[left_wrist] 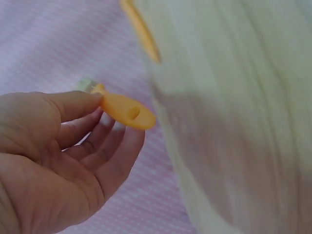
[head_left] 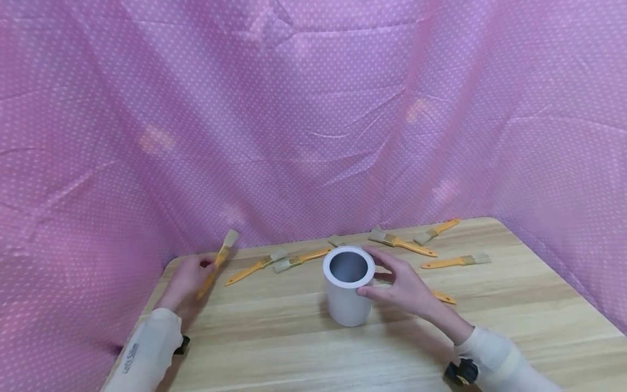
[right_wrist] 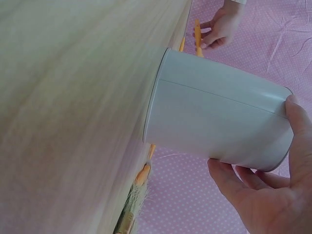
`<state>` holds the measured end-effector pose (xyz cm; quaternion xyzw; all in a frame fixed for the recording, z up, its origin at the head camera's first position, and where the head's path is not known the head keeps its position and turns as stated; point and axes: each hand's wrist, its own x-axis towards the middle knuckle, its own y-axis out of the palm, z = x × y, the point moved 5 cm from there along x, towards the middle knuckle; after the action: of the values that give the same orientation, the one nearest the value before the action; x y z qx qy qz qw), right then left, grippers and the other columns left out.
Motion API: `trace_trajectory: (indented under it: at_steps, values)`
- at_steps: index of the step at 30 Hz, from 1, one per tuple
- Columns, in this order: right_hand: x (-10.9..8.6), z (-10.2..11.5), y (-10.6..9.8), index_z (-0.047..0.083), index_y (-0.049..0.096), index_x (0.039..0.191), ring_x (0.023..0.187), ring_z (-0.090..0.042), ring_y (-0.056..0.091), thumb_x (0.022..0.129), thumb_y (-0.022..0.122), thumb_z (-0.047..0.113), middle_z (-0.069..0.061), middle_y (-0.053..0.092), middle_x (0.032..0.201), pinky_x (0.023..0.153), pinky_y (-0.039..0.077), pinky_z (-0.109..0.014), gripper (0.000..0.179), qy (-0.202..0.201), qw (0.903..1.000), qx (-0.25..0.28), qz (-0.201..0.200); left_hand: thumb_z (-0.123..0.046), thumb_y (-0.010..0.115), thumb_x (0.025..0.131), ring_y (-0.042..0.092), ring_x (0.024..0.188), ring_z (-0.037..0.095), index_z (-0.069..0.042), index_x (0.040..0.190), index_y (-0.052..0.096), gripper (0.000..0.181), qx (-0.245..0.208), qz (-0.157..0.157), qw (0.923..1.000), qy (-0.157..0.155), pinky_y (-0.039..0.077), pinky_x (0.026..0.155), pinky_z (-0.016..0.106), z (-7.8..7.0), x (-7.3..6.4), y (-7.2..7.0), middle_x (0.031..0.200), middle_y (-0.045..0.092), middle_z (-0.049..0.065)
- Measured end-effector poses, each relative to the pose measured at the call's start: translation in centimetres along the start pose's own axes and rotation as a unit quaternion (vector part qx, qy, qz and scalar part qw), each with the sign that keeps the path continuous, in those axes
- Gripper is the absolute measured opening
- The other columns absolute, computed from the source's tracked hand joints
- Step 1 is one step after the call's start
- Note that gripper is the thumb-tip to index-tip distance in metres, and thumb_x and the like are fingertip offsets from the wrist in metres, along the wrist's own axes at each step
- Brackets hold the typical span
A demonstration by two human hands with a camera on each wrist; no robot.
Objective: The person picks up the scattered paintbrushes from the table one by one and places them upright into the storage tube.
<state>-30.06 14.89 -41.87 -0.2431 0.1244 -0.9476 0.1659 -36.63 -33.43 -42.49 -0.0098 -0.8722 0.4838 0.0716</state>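
Note:
My left hand (head_left: pixel 188 280) pinches an orange-handled paintbrush (head_left: pixel 222 258) between thumb and fingers above the table's left end. Its pale bristles point away from me; the holed handle end (left_wrist: pixel 116 105) faces the camera in the left wrist view. A white cylindrical can (head_left: pixel 349 306) stands upright on the table, its open top showing a grey inside. My right hand (head_left: pixel 404 288) holds this can near the rim from the right, thumb on the near side and fingers on the far side. The can's plain wall (right_wrist: pixel 214 109) fills the middle of the right wrist view.
Several similar paintbrushes lie across the wooden table (head_left: pixel 264 348): one (head_left: pixel 251 270) beside the left hand, another (head_left: pixel 309 256) left of the can, others (head_left: pixel 409 246) to its right. A handle tip (head_left: pixel 444 297) shows behind the right hand. Pink dotted cloth (head_left: pixel 313 136) hangs around the table.

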Motion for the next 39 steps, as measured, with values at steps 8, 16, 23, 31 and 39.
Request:
trace_trajectory:
  at_steps: [8,16,23,31,39]
  values:
    - [0.2,-0.3,0.0,0.002,0.047,0.15,0.128,-0.029,0.055,0.075,0.094,0.022,-0.005,0.056,0.143,0.095,0.054,-0.042,0.09,0.009,1.0,0.003,-0.002,-0.011,0.06,0.103,0.066,0.095,0.034,0.007,0.12,0.063,0.025,-0.07,-0.033,0.9958,0.048,0.059,0.074,0.041,-5.0,-0.4,-0.3,0.109,0.067,0.021]
    - [0.4,-0.1,0.3,0.004,0.047,0.15,0.128,-0.029,0.055,0.076,0.093,0.021,-0.007,0.056,0.142,0.095,0.054,-0.038,0.089,0.007,1.0,0.002,0.006,-0.009,0.066,0.1,0.067,0.091,0.031,0.007,0.121,0.061,0.026,-0.202,-0.024,0.9755,0.083,0.061,0.067,0.033,-11.4,-1.6,0.6,0.107,0.066,0.02]
    - [0.4,0.0,0.5,0.007,0.048,0.15,0.128,-0.03,0.055,0.077,0.092,0.018,-0.008,0.057,0.142,0.094,0.055,-0.039,0.086,-0.002,1.0,-0.001,0.006,-0.008,0.069,0.098,0.064,0.101,0.032,0.003,0.122,0.058,0.029,-0.308,-0.01,0.9448,0.111,0.061,0.075,0.037,-17.0,-3.0,1.6,0.111,0.062,0.018]
    - [0.2,0.0,0.2,0.012,0.049,0.15,0.128,-0.026,0.055,0.076,0.093,0.022,-0.004,0.057,0.141,0.095,0.054,-0.037,0.087,0.011,0.9999,-0.005,-0.003,-0.014,0.072,0.097,0.061,0.107,0.032,-0.002,0.125,0.058,0.033,-0.391,-0.002,0.9063,0.162,0.06,0.084,0.04,-23.0,-4.4,2.3,0.118,0.059,0.017]
    - [0.2,-0.1,0.2,0.01,0.049,0.15,0.129,-0.026,0.054,0.076,0.093,0.02,-0.005,0.056,0.142,0.095,0.054,-0.038,0.087,0.012,0.9999,0.0,-0.005,-0.014,0.076,0.094,0.066,0.1,0.032,-0.002,0.118,0.062,0.03,-0.455,-0.029,0.8688,0.194,0.06,0.081,0.044,-26.0,-4.1,3.9,0.11,0.064,0.018]
